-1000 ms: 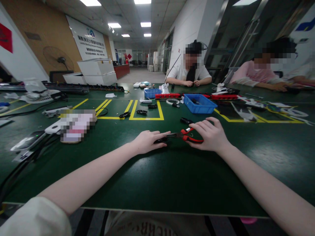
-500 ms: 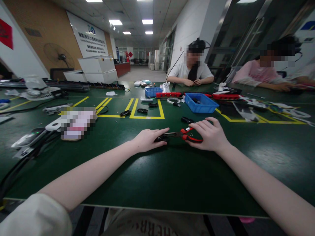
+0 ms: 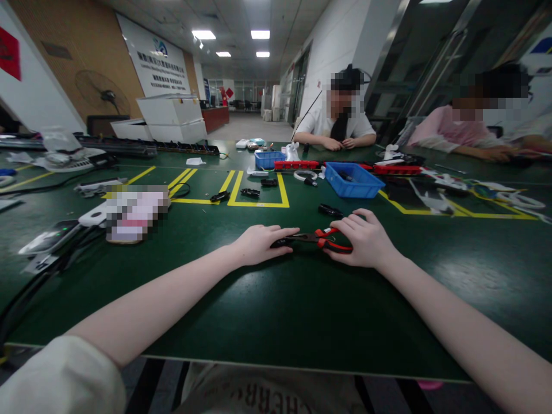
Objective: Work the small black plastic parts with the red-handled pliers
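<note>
Red-and-black pliers [image 3: 334, 246] are gripped by their handles in my right hand [image 3: 366, 238], jaws pointing left. Fingers of my left hand [image 3: 261, 244] close around a small black part [image 3: 281, 243], mostly hidden by them, so its kind cannot be made out. The jaws of the pliers reach to this part; whether they bite on it is too small to tell. Just beyond my right hand lies a black cylindrical piece [image 3: 330, 210] on the green table [image 3: 276, 310].
Several small black parts [image 3: 250, 192] lie by the yellow tape marks. A blue bin [image 3: 352, 180] and a smaller blue bin [image 3: 269, 159] stand farther back. At left are a phone [image 3: 138, 215] and black cables [image 3: 56, 264]. Two co-workers [image 3: 336, 123] sit across the table.
The handles of the pliers and my right hand have shifted very slightly left. My left hand keeps its hold on the black part. The camera view has moved a little.
</note>
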A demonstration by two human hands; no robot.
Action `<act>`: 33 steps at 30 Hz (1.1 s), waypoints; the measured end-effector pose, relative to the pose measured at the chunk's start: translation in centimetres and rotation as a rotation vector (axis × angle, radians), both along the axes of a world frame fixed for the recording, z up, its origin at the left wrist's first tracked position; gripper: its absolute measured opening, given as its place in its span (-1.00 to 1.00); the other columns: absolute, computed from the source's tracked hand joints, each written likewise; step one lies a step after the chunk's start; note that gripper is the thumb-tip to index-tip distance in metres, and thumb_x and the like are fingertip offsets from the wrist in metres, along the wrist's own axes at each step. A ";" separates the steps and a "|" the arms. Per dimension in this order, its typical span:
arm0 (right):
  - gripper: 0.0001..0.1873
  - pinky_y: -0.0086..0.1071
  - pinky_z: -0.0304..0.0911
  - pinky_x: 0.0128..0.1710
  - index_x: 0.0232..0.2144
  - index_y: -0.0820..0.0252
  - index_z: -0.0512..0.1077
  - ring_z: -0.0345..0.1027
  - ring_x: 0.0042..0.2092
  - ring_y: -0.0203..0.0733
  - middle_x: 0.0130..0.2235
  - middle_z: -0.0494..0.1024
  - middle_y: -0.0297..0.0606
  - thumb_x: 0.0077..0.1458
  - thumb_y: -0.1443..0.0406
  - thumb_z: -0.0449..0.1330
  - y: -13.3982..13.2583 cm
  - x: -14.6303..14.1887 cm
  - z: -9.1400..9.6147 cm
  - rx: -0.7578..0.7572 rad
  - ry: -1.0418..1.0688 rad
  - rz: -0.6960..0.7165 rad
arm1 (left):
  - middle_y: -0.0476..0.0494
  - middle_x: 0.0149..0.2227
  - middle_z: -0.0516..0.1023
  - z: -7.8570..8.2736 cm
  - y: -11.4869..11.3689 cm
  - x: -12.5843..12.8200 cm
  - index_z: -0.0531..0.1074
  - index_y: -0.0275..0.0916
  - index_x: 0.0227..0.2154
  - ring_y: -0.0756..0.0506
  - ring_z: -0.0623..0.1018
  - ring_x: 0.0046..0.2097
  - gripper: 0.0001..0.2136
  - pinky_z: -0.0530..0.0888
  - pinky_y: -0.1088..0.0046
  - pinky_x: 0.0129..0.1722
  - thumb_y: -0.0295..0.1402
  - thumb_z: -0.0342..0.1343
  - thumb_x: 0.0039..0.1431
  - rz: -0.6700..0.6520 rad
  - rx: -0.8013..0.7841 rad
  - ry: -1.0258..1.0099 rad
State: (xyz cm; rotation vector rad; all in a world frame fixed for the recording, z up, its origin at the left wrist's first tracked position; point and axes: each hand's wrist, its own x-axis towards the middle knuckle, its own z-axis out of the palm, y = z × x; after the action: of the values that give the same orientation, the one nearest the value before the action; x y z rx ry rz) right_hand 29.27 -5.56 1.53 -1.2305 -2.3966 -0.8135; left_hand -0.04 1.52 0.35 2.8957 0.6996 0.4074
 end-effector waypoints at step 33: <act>-0.52 -0.09 0.15 -0.03 -0.10 0.19 0.45 0.46 -0.19 -0.01 -0.24 0.60 -0.13 0.07 -0.02 0.19 0.4 -0.2 -0.5 -0.198 0.031 -0.015 | -0.15 -0.05 0.55 0.0 0.0 0.0 0.23 -0.07 0.27 -0.14 0.59 -0.14 -0.50 0.46 0.39 -0.18 -0.08 0.00 0.34 0.000 -0.012 0.005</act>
State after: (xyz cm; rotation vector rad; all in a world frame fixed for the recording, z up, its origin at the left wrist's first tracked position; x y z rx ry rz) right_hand 29.02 -5.15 1.05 -1.3250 -2.4933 -0.5672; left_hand -0.02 1.54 0.38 2.8862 0.7008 0.3943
